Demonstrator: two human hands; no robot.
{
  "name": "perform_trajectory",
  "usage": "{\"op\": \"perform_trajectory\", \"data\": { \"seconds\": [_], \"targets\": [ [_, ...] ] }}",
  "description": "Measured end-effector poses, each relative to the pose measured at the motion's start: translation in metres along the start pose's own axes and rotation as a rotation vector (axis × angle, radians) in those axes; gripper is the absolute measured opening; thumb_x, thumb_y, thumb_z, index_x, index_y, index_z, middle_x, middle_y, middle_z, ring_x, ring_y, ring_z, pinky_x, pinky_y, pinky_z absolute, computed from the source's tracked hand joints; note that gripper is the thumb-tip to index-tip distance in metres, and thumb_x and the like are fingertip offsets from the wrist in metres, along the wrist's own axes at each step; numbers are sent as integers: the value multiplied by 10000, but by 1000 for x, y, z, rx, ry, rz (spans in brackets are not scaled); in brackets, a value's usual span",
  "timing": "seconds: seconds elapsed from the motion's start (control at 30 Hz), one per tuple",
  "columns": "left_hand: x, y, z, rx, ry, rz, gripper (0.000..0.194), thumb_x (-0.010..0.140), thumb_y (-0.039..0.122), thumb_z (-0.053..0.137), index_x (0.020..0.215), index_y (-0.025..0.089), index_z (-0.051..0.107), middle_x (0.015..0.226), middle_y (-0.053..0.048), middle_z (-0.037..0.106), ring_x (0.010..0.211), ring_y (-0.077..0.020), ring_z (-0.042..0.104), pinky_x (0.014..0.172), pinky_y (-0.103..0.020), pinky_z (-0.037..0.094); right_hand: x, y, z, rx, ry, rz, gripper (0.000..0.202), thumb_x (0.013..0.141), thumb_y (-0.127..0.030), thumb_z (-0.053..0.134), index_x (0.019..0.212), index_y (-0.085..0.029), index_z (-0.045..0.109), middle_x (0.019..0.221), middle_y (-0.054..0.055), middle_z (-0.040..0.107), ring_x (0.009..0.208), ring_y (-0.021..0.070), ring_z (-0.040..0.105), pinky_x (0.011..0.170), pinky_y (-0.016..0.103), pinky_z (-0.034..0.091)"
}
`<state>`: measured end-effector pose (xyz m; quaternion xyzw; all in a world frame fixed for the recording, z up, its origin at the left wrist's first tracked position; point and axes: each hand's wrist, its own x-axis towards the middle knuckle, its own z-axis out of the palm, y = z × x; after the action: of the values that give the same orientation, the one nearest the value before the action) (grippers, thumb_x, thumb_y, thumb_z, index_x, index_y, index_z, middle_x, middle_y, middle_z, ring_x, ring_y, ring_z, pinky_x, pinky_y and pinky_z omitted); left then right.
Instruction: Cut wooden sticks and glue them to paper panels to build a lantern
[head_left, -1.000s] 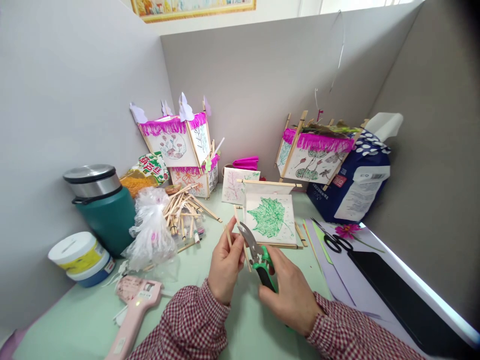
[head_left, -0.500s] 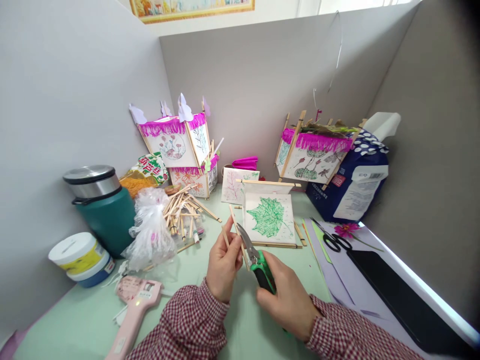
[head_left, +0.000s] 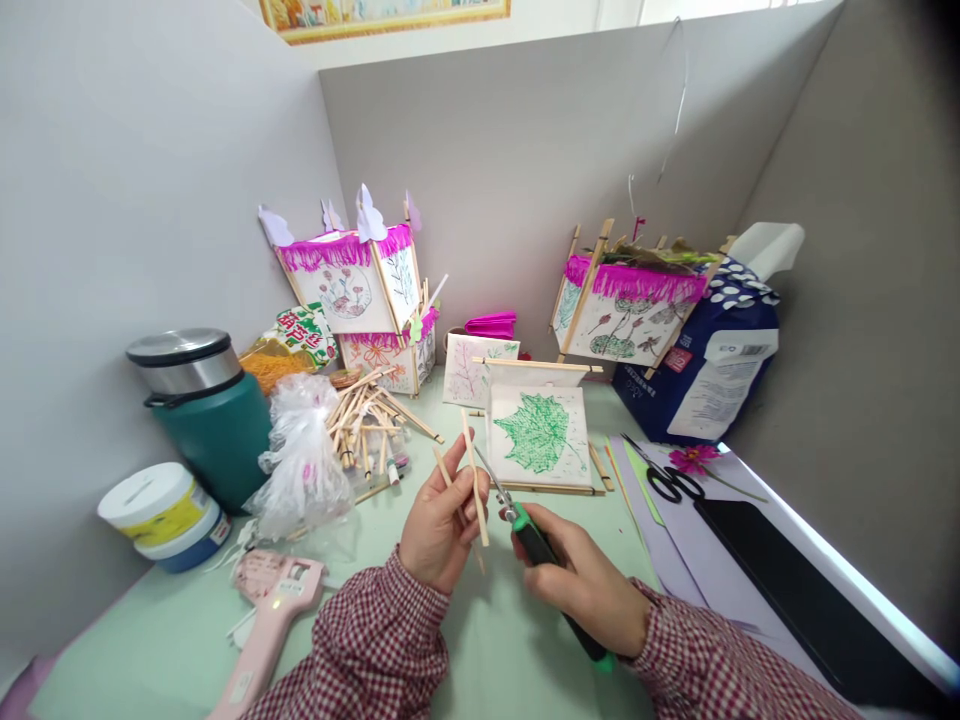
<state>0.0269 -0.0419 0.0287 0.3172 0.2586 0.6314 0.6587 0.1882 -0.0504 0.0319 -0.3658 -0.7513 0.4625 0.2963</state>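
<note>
Between the fingers of my left hand (head_left: 439, 535) are two thin wooden sticks (head_left: 475, 485), one crossing near the other. My right hand (head_left: 581, 575) is wrapped round green-and-black pruning shears (head_left: 536, 540), their blades pointing up and left. The blade tip is close beside the sticks; I cannot tell whether it touches them. Just beyond my hands stands a white panel with a green leaf print (head_left: 536, 435), edged with wooden sticks at top and bottom.
A pile of sticks (head_left: 367, 425), a plastic bag (head_left: 300, 450), a teal thermos (head_left: 214, 430) and a pink glue gun (head_left: 270, 610) lie left. Paper lanterns (head_left: 341, 285) stand behind. Right are another lantern (head_left: 634, 310), black scissors (head_left: 667, 482) and a black slab (head_left: 795, 590).
The shears have turned and pulled slightly down and right from the sticks. My left hand has shifted a little left, with the sticks turned more upright.
</note>
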Motion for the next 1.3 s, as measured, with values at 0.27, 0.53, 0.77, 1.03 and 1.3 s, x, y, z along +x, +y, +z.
{"op": "perform_trajectory", "data": {
  "seconds": [0.27,0.53,0.77,1.03,1.3],
  "targets": [
    [0,-1,-2,1,15,-3,496,787,238,568,1259,203,420,636,43,478,404,-21,274,317,-114,187,3,8,9,-414,254,-141,479,579,-112,495,1051,-189,469,905,39,540,785,191,502,701,311,412],
    [-1,-3,-1,31,0,-8,483,801,243,561,1262,213,419,649,38,485,411,-21,281,325,-113,181,2,8,11,-414,236,-93,338,606,-125,493,941,-171,492,810,25,543,685,162,484,638,289,398],
    [0,0,-3,-56,-52,-20,512,801,203,548,1287,214,389,663,37,476,415,-19,287,325,-114,190,2,-3,1,-182,108,-11,263,649,-108,450,897,-168,511,697,-20,518,615,124,446,573,244,386],
    [-2,0,1,4,16,-3,500,804,203,548,1283,213,403,653,30,493,412,-23,289,318,-111,176,1,3,6,-336,211,-77,337,598,-136,504,931,-186,490,753,0,527,630,143,465,590,270,393],
    [-2,-1,1,18,2,18,499,813,222,548,1288,251,398,658,33,490,413,-20,276,334,-113,173,1,4,9,-329,203,-71,255,608,-122,496,856,-179,485,739,-4,520,639,139,456,610,272,382]
  ]
}}
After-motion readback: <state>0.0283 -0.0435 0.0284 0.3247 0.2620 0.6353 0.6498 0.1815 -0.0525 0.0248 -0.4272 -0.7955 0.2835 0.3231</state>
